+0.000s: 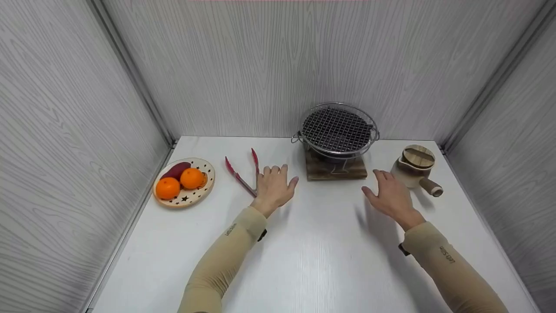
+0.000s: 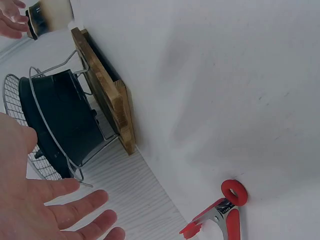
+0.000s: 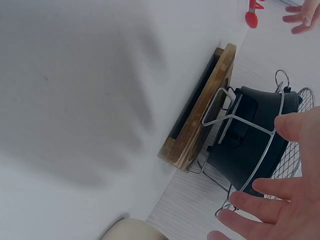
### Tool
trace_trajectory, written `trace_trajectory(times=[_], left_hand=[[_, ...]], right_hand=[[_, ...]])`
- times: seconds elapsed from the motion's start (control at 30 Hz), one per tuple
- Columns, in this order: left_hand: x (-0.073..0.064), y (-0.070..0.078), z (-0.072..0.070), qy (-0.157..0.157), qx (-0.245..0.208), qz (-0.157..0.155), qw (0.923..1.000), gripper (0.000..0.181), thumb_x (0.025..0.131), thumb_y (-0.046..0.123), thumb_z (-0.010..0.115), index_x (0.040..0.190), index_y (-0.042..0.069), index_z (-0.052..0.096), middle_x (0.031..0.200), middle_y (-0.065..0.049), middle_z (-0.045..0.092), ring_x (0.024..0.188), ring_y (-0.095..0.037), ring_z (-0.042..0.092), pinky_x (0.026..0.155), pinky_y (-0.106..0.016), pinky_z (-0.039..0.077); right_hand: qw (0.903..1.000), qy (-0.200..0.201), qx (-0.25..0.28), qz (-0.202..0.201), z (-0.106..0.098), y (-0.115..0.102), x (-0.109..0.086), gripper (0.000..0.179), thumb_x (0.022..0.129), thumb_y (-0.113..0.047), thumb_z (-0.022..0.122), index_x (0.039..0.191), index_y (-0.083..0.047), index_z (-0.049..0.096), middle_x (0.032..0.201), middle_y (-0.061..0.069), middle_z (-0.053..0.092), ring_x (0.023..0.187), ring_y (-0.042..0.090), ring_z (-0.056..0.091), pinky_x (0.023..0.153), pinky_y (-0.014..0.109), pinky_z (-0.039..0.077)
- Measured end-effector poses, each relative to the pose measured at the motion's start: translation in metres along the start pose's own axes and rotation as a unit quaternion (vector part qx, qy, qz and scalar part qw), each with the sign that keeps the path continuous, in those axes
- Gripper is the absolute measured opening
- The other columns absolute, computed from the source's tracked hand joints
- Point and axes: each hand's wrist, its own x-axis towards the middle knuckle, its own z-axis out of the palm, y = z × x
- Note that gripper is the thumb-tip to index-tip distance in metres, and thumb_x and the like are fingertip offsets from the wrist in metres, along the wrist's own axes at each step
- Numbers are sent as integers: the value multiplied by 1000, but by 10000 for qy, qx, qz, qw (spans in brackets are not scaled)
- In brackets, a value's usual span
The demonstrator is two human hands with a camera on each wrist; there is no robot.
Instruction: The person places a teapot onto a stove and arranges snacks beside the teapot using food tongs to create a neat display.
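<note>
My left hand point(image 1: 274, 187), fingers spread, hovers over the table beside red-tipped tongs point(image 1: 240, 176), whose lower end it hides in the head view. Nothing is in its grasp. The right hand point(image 1: 388, 195) is held above the table in front of a lidded pot point(image 1: 408, 174), also with its fingers extended and nothing held. Between and beyond the hands stands a round tabletop grill point(image 1: 336, 130) with a wire mesh top, set on a wooden base point(image 1: 323, 171). In the left wrist view the tongs point(image 2: 232, 220) show a red ring at one end.
At the left, a star-patterned plate point(image 1: 184, 199) bears two oranges point(image 1: 167, 188) and a dark red sweet-potato-like item point(image 1: 176, 170). The pot's wooden handle point(image 1: 431, 188) points toward the front right. Grey wood-grain panels point(image 1: 243, 65) enclose the table's back and sides.
</note>
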Motion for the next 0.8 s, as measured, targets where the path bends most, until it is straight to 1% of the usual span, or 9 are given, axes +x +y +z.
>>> trace_trajectory(times=[0.1,0.23,0.33,0.43,0.53,0.6,0.67,0.8], left_hand=[[1,0,0,-11,-27,-15,10000,66,116,58,47,156,7,62,144,-20,73,134,-43,66,110,-61,56],[2,-1,1,-59,-39,-35,10000,62,117,56,47,148,7,67,139,-19,75,131,-42,68,109,-60,58],[2,-1,2,-44,-78,-14,10000,57,117,53,49,141,5,70,134,-20,77,127,-42,69,107,-60,58],[1,-1,4,16,-115,28,9999,53,116,50,51,135,4,72,129,-21,77,123,-43,71,104,-60,60],[1,0,5,98,-190,111,9997,49,116,46,53,128,3,73,124,-20,78,118,-42,72,99,-59,61],[1,1,5,152,-256,162,9994,46,116,44,55,123,3,74,120,-21,79,114,-43,73,95,-59,62],[2,3,6,150,-289,190,9993,44,116,42,56,122,2,74,118,-21,79,113,-42,73,94,-59,63],[4,6,8,99,-272,193,9994,45,116,42,55,123,2,75,119,-21,79,113,-41,73,95,-57,63]], right_hand=[[10000,-63,-20,29,-2,1,0,72,108,-42,67,156,10,54,152,38,62,140,58,61,114,71,51],[9998,-160,-7,124,-5,4,1,69,109,-43,66,154,8,56,152,37,63,141,58,61,116,72,50],[9997,-180,17,168,-7,6,1,64,109,-41,66,150,8,60,148,36,66,136,58,64,114,72,50],[9999,-41,-2,140,-8,9,0,55,108,-39,68,141,6,66,136,35,72,124,59,69,106,71,53],[9994,288,-171,-4,-9,14,-1,48,105,-37,72,129,5,72,121,33,78,110,57,73,98,70,55],[9987,431,-262,-61,-11,17,-2,45,103,-36,73,123,5,74,112,31,81,103,55,75,93,69,56],[9987,406,-298,-16,-15,20,-3,43,103,-36,73,121,4,75,108,29,81,98,53,75,88,69,57],[9993,75,-177,317,-21,25,-5,44,107,-38,69,125,2,73,109,28,79,96,50,75,81,69,58]])
